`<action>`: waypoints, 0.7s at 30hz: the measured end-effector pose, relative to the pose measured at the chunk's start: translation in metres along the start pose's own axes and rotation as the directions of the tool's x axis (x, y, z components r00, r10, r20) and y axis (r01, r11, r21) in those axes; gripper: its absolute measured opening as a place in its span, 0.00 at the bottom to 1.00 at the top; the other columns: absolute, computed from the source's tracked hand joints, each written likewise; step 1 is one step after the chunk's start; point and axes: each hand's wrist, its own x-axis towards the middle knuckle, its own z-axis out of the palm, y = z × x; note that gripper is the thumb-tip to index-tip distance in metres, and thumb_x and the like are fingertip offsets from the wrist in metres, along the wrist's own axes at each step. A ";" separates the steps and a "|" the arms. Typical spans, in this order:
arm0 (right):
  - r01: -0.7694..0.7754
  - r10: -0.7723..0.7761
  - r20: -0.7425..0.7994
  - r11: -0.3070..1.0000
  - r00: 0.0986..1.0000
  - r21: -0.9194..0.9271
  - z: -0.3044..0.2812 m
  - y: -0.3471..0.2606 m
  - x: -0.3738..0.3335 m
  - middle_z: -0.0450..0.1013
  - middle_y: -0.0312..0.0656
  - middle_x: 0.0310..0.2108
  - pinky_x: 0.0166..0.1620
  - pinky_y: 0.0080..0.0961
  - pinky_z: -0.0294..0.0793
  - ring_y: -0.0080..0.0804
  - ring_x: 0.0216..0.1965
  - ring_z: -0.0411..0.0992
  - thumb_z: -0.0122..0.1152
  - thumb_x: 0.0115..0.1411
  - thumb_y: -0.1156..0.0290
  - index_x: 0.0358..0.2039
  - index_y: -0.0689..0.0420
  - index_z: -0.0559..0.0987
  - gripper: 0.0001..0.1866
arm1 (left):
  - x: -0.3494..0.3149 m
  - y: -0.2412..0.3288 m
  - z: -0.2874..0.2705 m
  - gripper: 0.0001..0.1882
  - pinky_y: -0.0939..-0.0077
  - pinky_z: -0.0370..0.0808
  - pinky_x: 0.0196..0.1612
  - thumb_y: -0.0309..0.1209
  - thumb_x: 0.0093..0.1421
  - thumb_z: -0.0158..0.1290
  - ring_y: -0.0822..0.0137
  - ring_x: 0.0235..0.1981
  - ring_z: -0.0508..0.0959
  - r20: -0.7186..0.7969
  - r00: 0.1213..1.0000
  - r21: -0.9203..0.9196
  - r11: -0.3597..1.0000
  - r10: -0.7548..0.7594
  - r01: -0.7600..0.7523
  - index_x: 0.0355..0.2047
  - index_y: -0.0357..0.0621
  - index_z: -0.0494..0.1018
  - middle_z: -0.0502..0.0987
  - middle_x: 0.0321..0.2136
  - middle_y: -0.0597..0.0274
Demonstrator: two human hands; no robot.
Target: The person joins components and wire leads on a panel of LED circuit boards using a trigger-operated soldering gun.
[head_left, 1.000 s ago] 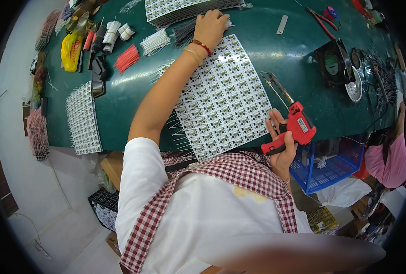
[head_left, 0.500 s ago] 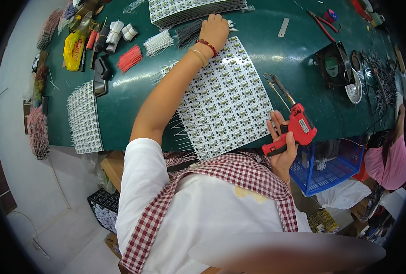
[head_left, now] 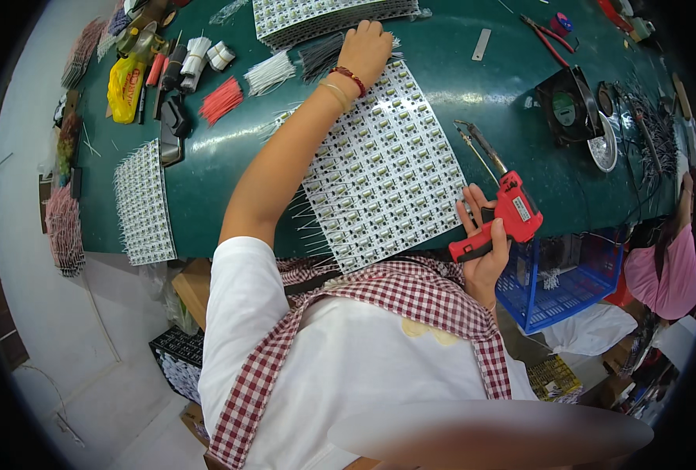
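A white circuit-board panel (head_left: 391, 168) with rows of small components lies tilted in front of me, thin wires sticking out along its left edge. Over its far end reaches my left hand (head_left: 366, 53), fingers bent and closed beside a bundle of black wires (head_left: 322, 58); the fingertips are hidden, so what they hold cannot be made out. My right hand (head_left: 485, 262), by the panel's near right corner, is wrapped round the handle of a red soldering gun (head_left: 518, 207). The gun's metal tip points away from me, beside the panel's right edge and apart from it.
White wires (head_left: 270, 73) and red wires (head_left: 221, 100) lie left of my arm. Behind them is a panel stack (head_left: 336, 17); another panel (head_left: 144, 204) lies far left. Pliers (head_left: 551, 43), a black fan (head_left: 569, 106) and a metal dish (head_left: 603, 145) stand right. A blue crate (head_left: 559, 301) sits below the table edge.
Almost nothing differs. The view has shifted very slightly; my left hand stays by the black wires and my right hand keeps hold of the soldering gun.
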 end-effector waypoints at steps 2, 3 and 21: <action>0.001 -0.001 0.001 1.000 1.000 0.001 0.000 0.000 0.000 0.63 0.61 0.55 0.61 0.49 0.64 0.53 0.59 0.62 0.48 0.65 0.67 0.50 0.65 0.64 0.18 | 0.000 0.000 -0.002 0.06 0.65 0.68 0.44 0.29 0.54 0.55 0.57 0.41 0.70 0.033 0.999 -0.093 0.995 -0.036 0.039 0.32 0.44 0.72 0.72 0.32 0.59; 0.001 -0.001 0.001 1.000 1.000 0.006 -0.001 0.001 0.000 0.64 0.61 0.55 0.61 0.49 0.64 0.53 0.59 0.63 0.49 0.65 0.67 0.50 0.64 0.65 0.18 | 0.000 0.000 -0.002 0.06 0.65 0.67 0.44 0.28 0.54 0.56 0.56 0.41 0.70 0.072 0.995 -0.184 0.979 -0.070 0.082 0.33 0.45 0.72 0.73 0.32 0.59; 0.007 -0.007 -0.021 1.000 1.000 -0.021 0.003 0.001 0.001 0.65 0.60 0.54 0.60 0.48 0.65 0.52 0.58 0.64 0.49 0.65 0.67 0.49 0.64 0.65 0.17 | 0.004 -0.003 0.005 0.06 0.63 0.69 0.42 0.33 0.53 0.57 0.57 0.41 0.70 0.068 0.991 -0.126 0.984 -0.119 0.127 0.30 0.45 0.77 0.70 0.32 0.59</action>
